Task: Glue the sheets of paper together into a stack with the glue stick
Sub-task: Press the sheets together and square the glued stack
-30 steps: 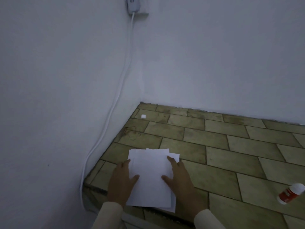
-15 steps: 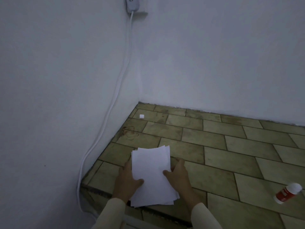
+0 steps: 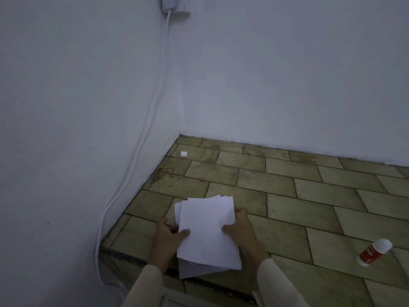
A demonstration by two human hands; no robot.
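Note:
A loose stack of white paper sheets [image 3: 207, 231] is lifted off the tiled surface, its near edge sagging over the front ledge. My left hand [image 3: 166, 239] grips the stack's left edge, thumb on top. My right hand [image 3: 242, 229] grips the right edge, thumb on top and fingers curled behind. The sheets are fanned a little at the top corners. A red glue stick [image 3: 373, 252] with a white cap lies on its side on the tiles, far to the right of both hands.
The tiled surface [image 3: 287, 196] meets white walls at the back and left. A white cable [image 3: 141, 138] hangs down the left wall from a socket. A small white cube [image 3: 184, 154] lies near the back corner. The front ledge [image 3: 137, 260] drops off below the hands.
Both hands went from lying flat on the sheets to gripping their side edges. The stack has been gathered and raised off the tiles.

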